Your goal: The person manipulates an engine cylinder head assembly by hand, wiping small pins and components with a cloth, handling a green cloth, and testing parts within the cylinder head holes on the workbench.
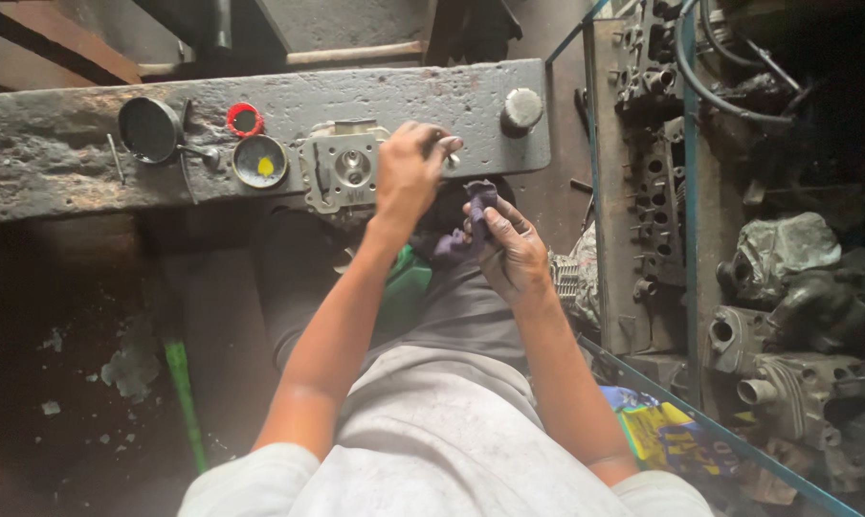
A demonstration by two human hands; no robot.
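A grimy grey workbench slab [88, 144] is running across the upper frame. On it, from left, a dark round cap [149, 128], a red ring [244, 119] and a shallow tin with a yellow dab [259, 160] are lying; a square metal cylinder head [342, 168] is sitting at centre. The left hand [409, 172] is resting against the head's right edge, fingers curled over a small part. The right hand [509, 244] is gripping a dark purple rag [480, 206] just below. Engine castings [787, 325] are crowding the right of the frame.

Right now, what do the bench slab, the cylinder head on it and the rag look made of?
Bench slab: looks like heavy steel, grey, pitted, rust-stained. Cylinder head: likely cast aluminium, dull pale grey with machined ports. Rag in the right hand: soft woven cloth, dark purple, crumpled and grimy.
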